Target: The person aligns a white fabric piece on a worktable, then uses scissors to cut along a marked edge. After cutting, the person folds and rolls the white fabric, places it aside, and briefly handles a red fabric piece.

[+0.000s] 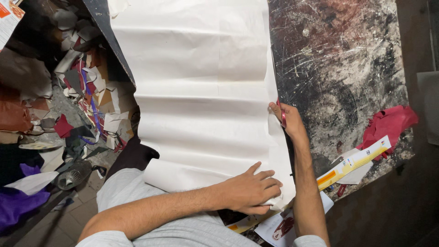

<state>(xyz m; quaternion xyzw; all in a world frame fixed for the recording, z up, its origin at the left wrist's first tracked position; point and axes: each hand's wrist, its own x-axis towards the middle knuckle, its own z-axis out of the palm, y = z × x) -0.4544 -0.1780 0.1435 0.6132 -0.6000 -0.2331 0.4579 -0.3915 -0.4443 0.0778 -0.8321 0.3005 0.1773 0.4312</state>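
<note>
A large creased sheet of cream paper lies across a scuffed dark worktable and hangs over its left edge. My left hand presses flat on the sheet's near right corner, fingers spread. My right hand sits at the paper's right edge, gripping red-handled scissors; only the red handle shows, the blades are hidden under the hand and paper.
A crumpled red cloth lies at the table's right edge. A yellow-and-white printed strip and other printed papers lie near my right forearm. Scraps of coloured material litter the floor on the left.
</note>
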